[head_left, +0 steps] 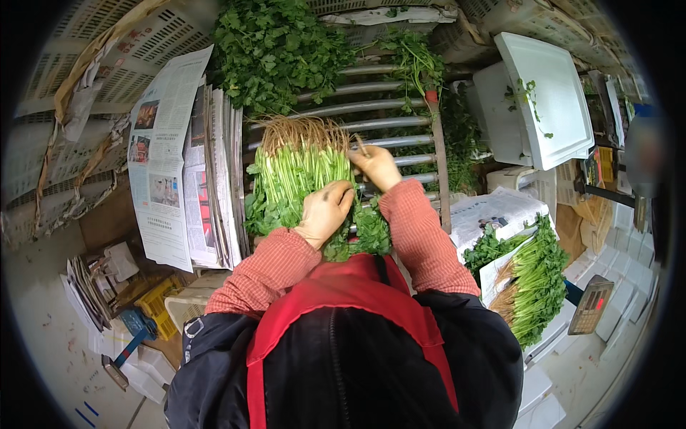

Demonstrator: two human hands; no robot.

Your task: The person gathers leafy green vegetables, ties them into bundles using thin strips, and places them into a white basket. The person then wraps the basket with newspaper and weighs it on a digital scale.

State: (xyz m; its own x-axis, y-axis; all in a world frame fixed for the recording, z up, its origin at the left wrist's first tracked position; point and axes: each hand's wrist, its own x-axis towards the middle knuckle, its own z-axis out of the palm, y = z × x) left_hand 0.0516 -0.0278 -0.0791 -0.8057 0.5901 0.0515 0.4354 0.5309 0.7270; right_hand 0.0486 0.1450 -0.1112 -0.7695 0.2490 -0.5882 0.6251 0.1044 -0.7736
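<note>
A wide bundle of leafy celery-like greens (300, 171) lies on a rack of metal bars (386, 120), its brown roots pointing away from me. My left hand (326, 210) rests on the bundle's near right part, thumb close to the fingers; whether it grips any stalks is hidden. Just right of the bundle, my right hand (378, 167) has its fingers pinched together. A thin brown root end (362, 146) sticks up from them; the rest of that stalk is hidden. More loose leaves (372, 228) lie below my right hand.
Stacked newspapers (211, 177) stand left of the rack. A leafy heap (278, 53) fills the far side. White foam boxes (552, 102) are at right, above another rooted bundle (536, 284) on paper beside a scale display (590, 304). Plastic crates (123, 59) line the back.
</note>
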